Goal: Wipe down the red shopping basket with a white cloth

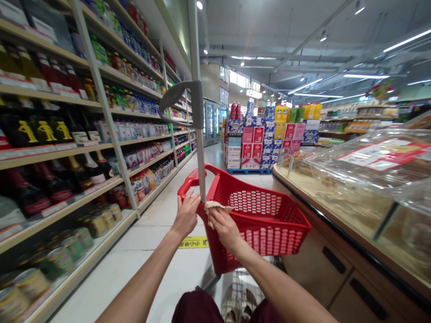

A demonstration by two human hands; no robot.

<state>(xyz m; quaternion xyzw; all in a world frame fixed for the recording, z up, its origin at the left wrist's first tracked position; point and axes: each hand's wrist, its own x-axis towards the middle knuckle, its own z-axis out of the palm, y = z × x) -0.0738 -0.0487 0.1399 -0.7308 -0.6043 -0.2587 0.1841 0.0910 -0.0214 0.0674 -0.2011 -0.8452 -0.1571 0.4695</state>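
Note:
A red plastic rolling shopping basket [259,204] stands in front of my knees, tilted slightly to the right. From its near corner rises a grey metal pole [201,166] with a grey loop handle [198,105] on it. My left hand [186,213] grips the rim at that corner, just left of the pole, fingers bent over the edge by the red carry handle [188,181]. Bunched under the fingers of my right hand [225,225] is a pale cloth [215,206], pressed against the rim right beside the pole's foot.
Shelves of bottles and cans [128,137] line the left side. On the right stands a wooden display counter [316,242] with clear covers [370,152]. Stacked drink cartons [252,143] fill a blue pallet ahead. A yellow floor sticker [195,242] lies on white tiles [161,264].

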